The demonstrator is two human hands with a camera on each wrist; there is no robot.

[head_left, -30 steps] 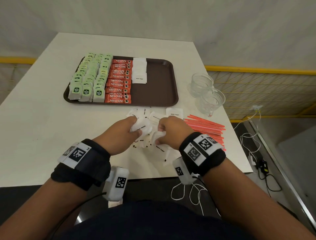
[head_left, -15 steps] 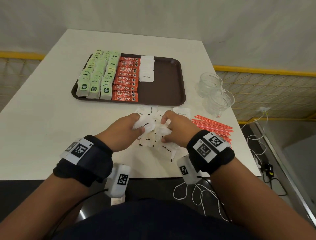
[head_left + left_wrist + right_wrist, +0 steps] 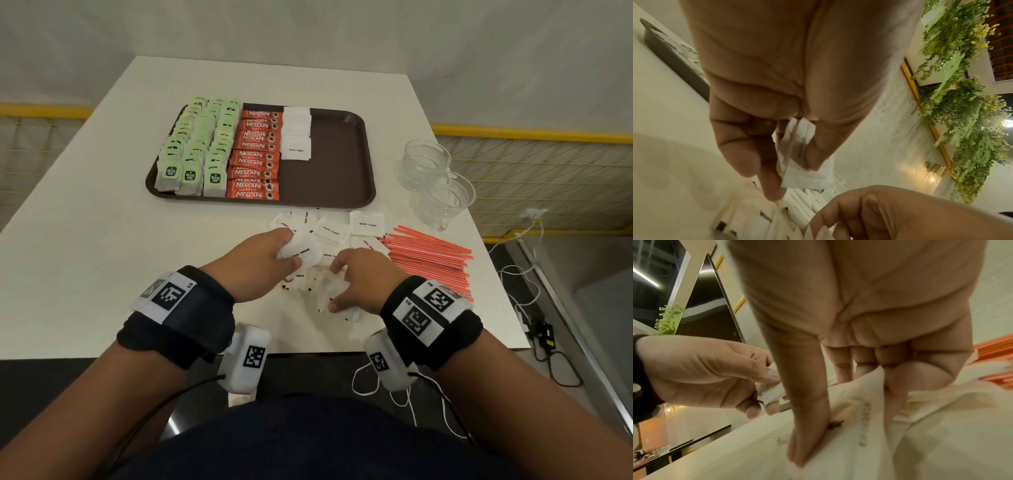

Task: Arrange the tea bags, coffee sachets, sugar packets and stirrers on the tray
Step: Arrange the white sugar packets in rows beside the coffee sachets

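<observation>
smooth white table (image 3: 85, 260), left hand (image 3: 255, 262) pinching flat paper sugar packets (image 3: 301, 251), right hand (image 3: 359, 281) pinching another

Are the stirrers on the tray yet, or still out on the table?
Still out. The stirrers lie in a loose pile on the table, right of the sugar packets; the tray's right part is bare.

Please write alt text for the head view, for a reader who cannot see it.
Two hands gather white sugar packets from a table: the left hand holds a bunch, the right hand pinches one. Beyond, a brown tray holds tea bags, coffee sachets and sugar; red stirrers lie right.
</observation>
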